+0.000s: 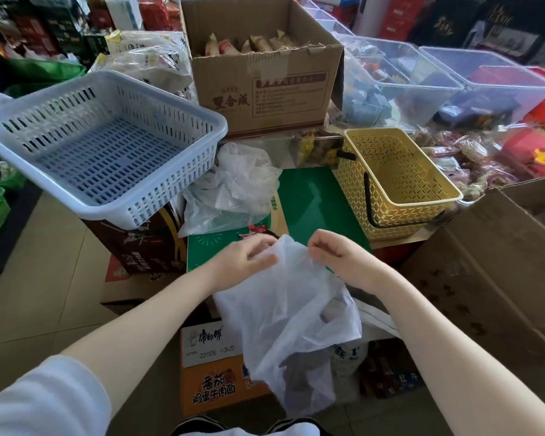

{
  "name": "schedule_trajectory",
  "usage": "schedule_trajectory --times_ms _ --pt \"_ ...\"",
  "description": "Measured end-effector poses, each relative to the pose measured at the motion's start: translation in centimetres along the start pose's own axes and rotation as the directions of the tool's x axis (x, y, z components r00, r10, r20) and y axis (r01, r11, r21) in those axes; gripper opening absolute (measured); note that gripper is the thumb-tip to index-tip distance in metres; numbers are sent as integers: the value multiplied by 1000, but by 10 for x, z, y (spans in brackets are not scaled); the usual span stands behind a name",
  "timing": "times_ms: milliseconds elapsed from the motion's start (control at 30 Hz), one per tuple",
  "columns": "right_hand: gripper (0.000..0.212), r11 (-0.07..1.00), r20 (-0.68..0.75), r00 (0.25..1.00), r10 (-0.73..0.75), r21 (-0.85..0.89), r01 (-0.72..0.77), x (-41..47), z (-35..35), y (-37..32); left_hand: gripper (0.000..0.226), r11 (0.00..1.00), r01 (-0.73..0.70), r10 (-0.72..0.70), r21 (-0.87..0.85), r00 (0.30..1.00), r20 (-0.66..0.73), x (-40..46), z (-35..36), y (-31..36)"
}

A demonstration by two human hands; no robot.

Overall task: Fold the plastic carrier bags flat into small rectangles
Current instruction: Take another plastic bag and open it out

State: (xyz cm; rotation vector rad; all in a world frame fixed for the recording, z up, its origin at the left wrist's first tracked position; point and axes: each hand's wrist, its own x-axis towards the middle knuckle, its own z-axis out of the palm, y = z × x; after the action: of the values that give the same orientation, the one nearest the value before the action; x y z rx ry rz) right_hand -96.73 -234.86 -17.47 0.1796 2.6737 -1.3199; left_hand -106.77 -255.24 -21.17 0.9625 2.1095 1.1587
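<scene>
The person is holding a thin, translucent white plastic carrier bag [283, 313] up by its top edge, above the green carton top [309, 199]. The left hand [243, 256] and right hand [334, 250] are each pinching that edge with curled fingers. It is hanging limp and crinkled: light, soft, probably slippery. Gripping the corners should be letting it spread flat. More crumpled clear bags [233, 187] are waiting beside the blue slotted basket [107, 143].

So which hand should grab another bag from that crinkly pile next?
Probably the left hand. The pile of bags lies up and left of it, while the right hand sits nearer the yellow basket. Both now pinch the held bag.
</scene>
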Motion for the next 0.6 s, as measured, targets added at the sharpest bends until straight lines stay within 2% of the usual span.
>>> schedule_trajectory --times_ms 33,100,167,200,267,333,367,433,533,600 --pt "14 999 -16 999 -34 -24 34 1 6 -4 39 999 -39 38 -34 999 -38 6 3 11" --pt "13 995 -144 985 -98 -21 96 4 13 -10 22 995 -104 104 7 988 -113 14 8 29" --pt "7 993 -287 954 -89 45 107 3 10 -12 23 992 -122 123 19 977 -175 18 12 36" --pt "5 989 -293 954 -70 108 105 1 7 -11 25 993 -116 116 13 969 -217 19 13 37" --pt "37 968 -199 977 -81 217 124 -9 2 -1 27 997 -69 55 -34 945 -322 20 12 33" --pt "75 966 -139 969 -204 134 222 -21 0 14 29 991 -14 -44 -133 906 -421 22 9 28" --pt "82 956 -124 955 -269 84 281 -26 -1 19 31 985 9 -89 -174 883 -460 23 7 28" --pt "81 938 -107 933 -342 22 347 -34 -1 29 32 972 45 -160 -230 842 -515 25 7 28" --pt "75 928 -72 927 -368 -88 362 -33 1 40 34 963 73 -212 -261 804 -555 29 9 29" --pt "53 911 -64 925 -375 -212 354 -28 1 47 32 956 78 -231 -283 795 -561 33 12 29"
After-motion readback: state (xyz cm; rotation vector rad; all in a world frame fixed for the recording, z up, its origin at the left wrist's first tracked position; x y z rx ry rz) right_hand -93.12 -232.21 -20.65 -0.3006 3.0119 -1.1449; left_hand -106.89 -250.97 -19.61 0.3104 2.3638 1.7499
